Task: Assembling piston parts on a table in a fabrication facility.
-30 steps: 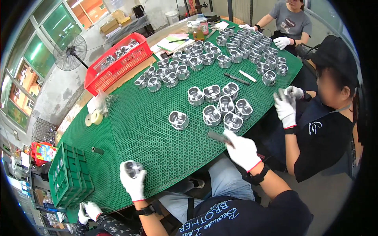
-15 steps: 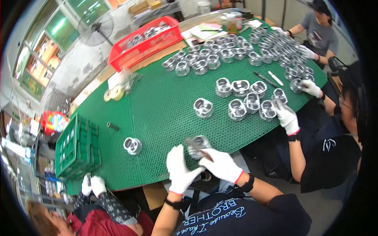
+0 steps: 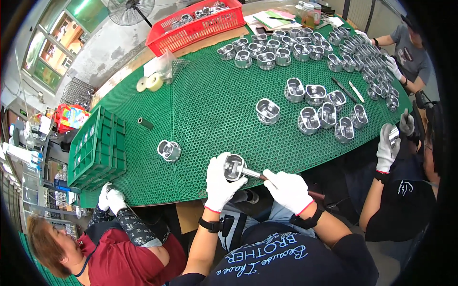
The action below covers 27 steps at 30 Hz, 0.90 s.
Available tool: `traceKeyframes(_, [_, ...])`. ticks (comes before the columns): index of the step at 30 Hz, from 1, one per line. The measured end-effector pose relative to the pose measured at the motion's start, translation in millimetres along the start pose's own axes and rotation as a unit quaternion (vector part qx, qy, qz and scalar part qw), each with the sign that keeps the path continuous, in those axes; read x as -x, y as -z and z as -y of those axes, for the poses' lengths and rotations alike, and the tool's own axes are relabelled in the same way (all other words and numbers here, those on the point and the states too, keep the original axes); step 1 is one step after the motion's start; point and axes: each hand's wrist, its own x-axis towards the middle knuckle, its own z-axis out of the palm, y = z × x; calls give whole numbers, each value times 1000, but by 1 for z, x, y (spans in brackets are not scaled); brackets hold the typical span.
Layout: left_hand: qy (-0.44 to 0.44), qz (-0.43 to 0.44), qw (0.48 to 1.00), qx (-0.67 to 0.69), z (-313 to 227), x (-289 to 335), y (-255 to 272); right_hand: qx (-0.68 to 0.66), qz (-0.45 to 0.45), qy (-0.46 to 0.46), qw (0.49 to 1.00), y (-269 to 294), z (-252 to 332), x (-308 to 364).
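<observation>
My left hand point(image 3: 218, 187), in a white glove, is closed around the side of a silver metal piston point(image 3: 233, 167). The piston is held just above the table's near edge with its hollow side facing up. My right hand point(image 3: 288, 191), also gloved, grips a slim hand tool point(image 3: 252, 173) with a metal shaft and a brown handle end. The tool's tip reaches to the piston's rim or inside; exactly where it touches I cannot tell. Beyond my hands a lone piston point(image 3: 267, 112) stands on the green table mat point(image 3: 205, 114), and another piston point(image 3: 169, 150) stands to the left.
Several pistons point(image 3: 327, 114) are grouped at right, with many more farther back. A red crate point(image 3: 195, 31) holds metal parts at the back. Green crates point(image 3: 98, 148), tape rolls point(image 3: 153, 82) and a short tube point(image 3: 145, 123) are at left. Co-workers sit on both sides.
The left hand, earlier open beside the piston, now holds it. The piston is raised off the mat, and the tool has swung to point left at it. A co-worker's hand at right drew back.
</observation>
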Motion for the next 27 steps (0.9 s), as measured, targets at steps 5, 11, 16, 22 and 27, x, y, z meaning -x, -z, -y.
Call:
traceKeyframes(5, [8,7,1000,15,-4,0,-2,32,63,56,996,5,-22,-17])
traceKeyframes(11, [-7,-15,1000,-13,-5,1,-5,13,3,19,1000,1,-4,-5])
traceKeyframes(16, [20,5,1000,15,-6,-4,0,19,52,37,998,5,-5,-20])
traceKeyframes(22, [27,12,999,34,-1,-2,-7,-32,53,20,998,-24,22,-50])
traceKeyframes(27, [-11,-45,999,13,12,4,-12,-71,104,-21,992,-23,39,-69])
